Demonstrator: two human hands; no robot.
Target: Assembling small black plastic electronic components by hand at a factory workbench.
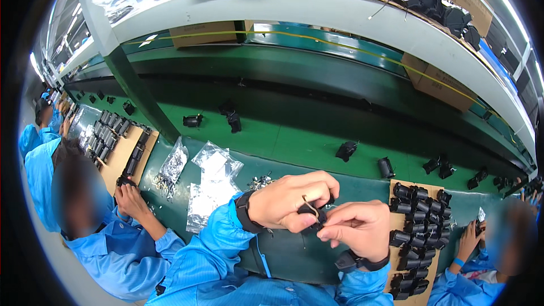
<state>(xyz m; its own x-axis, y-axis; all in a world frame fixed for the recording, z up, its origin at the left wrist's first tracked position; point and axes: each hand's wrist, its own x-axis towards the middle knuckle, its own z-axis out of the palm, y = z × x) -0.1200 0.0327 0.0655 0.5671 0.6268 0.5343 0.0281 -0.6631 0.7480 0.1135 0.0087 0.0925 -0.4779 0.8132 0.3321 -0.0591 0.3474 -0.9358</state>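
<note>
Over the green worktop, my left hand (292,201) is closed around a small black plastic part (313,215) with a thin tan wire looping up from it. My right hand (358,228) meets it from the right, thumb and fingertips pinched together at the part's lower edge; whatever lies between those fingertips is too small to make out. Both wrists wear black bands. To the right of my right hand, rows of similar black parts (416,224) lie on a cardboard sheet (400,183).
Clear plastic bags (212,178) and a heap of small wired pieces (260,181) lie left of my hands. Beyond runs a green conveyor (294,141) with scattered black parts. A loaded shelf (317,5) spans overhead. Co-workers in blue sit left (107,255) and right (470,283).
</note>
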